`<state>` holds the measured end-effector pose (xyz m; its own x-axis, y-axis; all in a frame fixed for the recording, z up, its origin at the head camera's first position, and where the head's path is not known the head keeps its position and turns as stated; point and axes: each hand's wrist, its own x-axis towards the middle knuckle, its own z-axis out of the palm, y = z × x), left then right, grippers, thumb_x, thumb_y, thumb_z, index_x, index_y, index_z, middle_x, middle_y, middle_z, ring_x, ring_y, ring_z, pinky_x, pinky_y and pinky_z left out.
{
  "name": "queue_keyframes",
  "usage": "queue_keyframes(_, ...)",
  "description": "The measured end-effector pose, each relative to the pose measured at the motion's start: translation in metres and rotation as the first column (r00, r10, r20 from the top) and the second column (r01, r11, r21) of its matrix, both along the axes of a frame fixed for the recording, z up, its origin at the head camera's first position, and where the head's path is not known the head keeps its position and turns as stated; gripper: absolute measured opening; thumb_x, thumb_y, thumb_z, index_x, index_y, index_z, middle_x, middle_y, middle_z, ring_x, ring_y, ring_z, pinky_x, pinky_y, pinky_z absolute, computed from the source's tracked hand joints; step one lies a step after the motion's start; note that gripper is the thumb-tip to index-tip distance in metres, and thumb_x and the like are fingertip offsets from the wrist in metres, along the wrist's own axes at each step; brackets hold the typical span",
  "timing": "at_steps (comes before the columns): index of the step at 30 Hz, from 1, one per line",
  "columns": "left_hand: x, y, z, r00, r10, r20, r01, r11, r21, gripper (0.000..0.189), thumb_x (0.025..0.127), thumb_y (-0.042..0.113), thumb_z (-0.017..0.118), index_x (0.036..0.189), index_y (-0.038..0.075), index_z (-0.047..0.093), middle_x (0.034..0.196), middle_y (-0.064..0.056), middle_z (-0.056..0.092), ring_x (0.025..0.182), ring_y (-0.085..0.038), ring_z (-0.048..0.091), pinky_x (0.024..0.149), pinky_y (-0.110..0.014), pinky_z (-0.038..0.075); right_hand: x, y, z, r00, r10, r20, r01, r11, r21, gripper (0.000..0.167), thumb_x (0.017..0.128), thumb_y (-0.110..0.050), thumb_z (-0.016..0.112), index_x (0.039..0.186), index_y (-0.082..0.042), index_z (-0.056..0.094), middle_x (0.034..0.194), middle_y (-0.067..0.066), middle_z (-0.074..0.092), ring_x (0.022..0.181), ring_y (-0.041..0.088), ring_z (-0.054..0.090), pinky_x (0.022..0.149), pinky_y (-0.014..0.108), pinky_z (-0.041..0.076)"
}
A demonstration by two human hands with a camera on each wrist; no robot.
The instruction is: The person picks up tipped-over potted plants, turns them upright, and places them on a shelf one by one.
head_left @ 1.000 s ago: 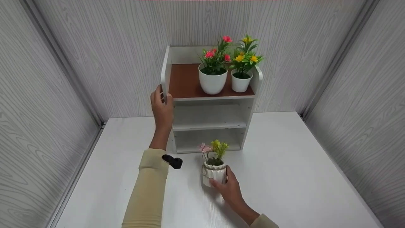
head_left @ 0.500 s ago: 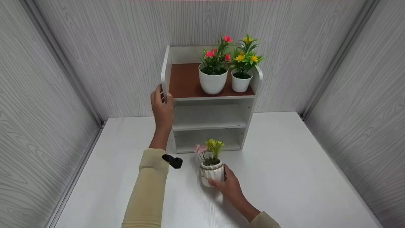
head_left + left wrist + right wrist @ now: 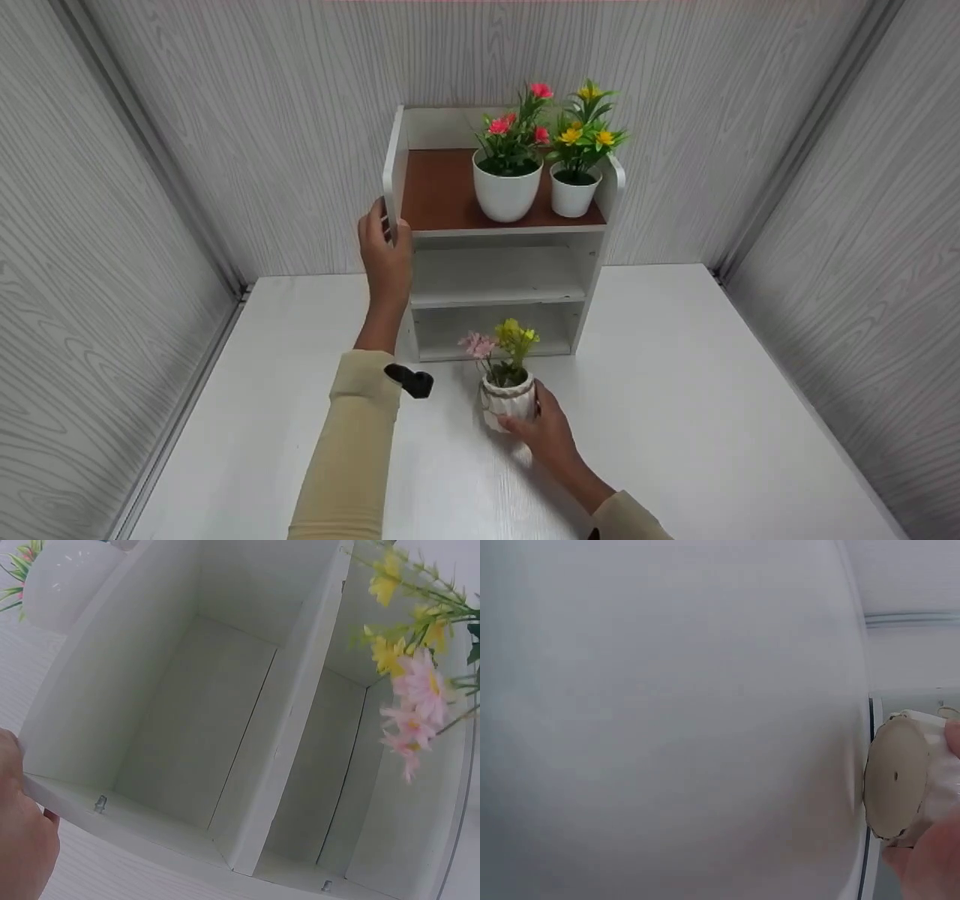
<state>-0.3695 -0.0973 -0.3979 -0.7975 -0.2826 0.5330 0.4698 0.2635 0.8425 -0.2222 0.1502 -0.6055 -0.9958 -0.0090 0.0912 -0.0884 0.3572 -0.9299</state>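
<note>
My left hand [image 3: 386, 255] grips the left side panel of a white shelf unit [image 3: 499, 302], thumb in front and fingers behind. In the left wrist view part of that hand [image 3: 26, 832] shows at the panel's edge. My right hand [image 3: 551, 431] holds a ribbed white flower pot [image 3: 506, 405] by its right side, in front of the lowest shelf. Pink flowers [image 3: 478, 345] and yellow flowers [image 3: 516, 336] rise from it. The right wrist view shows the pot's round underside [image 3: 895, 776], tilted up off the white table [image 3: 667, 727].
On the brown top shelf [image 3: 439, 191] stand a larger white pot [image 3: 507, 193] with red flowers and a smaller white pot [image 3: 574, 196] with yellow ones. A middle shelf [image 3: 499, 277] lies below. Grey wood-grain walls [image 3: 262, 135] enclose the table on three sides.
The right hand shifted the flower pot left, then slightly back right and up toward the shelf unit. The left hand keeps its grip on the side panel.
</note>
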Motion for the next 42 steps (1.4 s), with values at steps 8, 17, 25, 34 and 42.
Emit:
queue_keyframes(8, -0.001, 0.000, -0.002, 1.000, -0.003, 0.004, 0.003, 1.000, 0.001, 0.054, 0.104, 0.026, 0.047, 0.154, 0.009, 0.036, 0.140, -0.010, 0.046, 0.131, -0.018, 0.048, 0.111, -0.034, 0.043, 0.000, 0.008, -0.008, 0.999, 0.003, 0.040, -0.001, 1.000, -0.028, 0.103, 0.080, -0.035, 0.086, 0.157, -0.001, 0.027, 0.156, 0.021, 0.038, 0.144, 0.040, 0.039, 0.112, 0.053, 0.041)
queue_keyframes(17, 0.000, 0.001, 0.001, 1.000, -0.003, 0.022, 0.003, 1.000, 0.012, 0.053, 0.104, 0.026, 0.048, 0.154, 0.011, 0.037, 0.139, -0.010, 0.046, 0.131, -0.019, 0.048, 0.112, -0.035, 0.042, 0.001, 0.009, -0.008, 1.000, 0.014, 0.012, -0.014, 1.000, 0.002, 0.095, 0.080, -0.028, 0.086, 0.154, -0.001, 0.032, 0.155, 0.021, 0.039, 0.145, 0.038, 0.038, 0.116, 0.051, 0.036)
queue_keyframes(25, 0.001, 0.002, 0.001, 1.000, -0.004, 0.016, 0.004, 1.000, 0.011, 0.053, 0.104, 0.025, 0.048, 0.154, 0.010, 0.037, 0.140, -0.010, 0.046, 0.132, -0.019, 0.048, 0.112, -0.034, 0.042, -0.003, 0.017, -0.010, 0.999, 0.044, 0.030, -0.044, 0.999, -0.029, 0.095, 0.080, -0.028, 0.086, 0.154, 0.000, 0.033, 0.156, 0.021, 0.039, 0.146, 0.038, 0.036, 0.116, 0.049, 0.036)
queue_keyframes(34, -0.001, 0.003, 0.000, 1.000, 0.011, 0.005, -0.011, 1.000, -0.005, 0.052, 0.105, 0.027, 0.047, 0.153, 0.010, 0.038, 0.140, -0.010, 0.047, 0.130, -0.018, 0.049, 0.111, -0.034, 0.043, -0.007, 0.029, -0.011, 0.995, 0.079, 0.058, -0.076, 0.995, -0.057, 0.097, 0.082, -0.032, 0.084, 0.156, -0.001, 0.030, 0.158, 0.021, 0.038, 0.147, 0.039, 0.034, 0.117, 0.051, 0.034)
queue_keyframes(42, 0.001, 0.003, 0.000, 1.000, 0.012, 0.001, -0.012, 1.000, 0.001, 0.051, 0.105, 0.024, 0.048, 0.153, 0.011, 0.038, 0.138, -0.009, 0.047, 0.130, -0.018, 0.049, 0.111, -0.034, 0.043, -0.003, 0.023, -0.005, 0.999, 0.010, 0.036, -0.008, 0.998, -0.056, 0.098, 0.084, -0.040, 0.081, 0.158, -0.004, 0.028, 0.162, 0.020, 0.031, 0.150, 0.040, 0.029, 0.119, 0.053, 0.030)
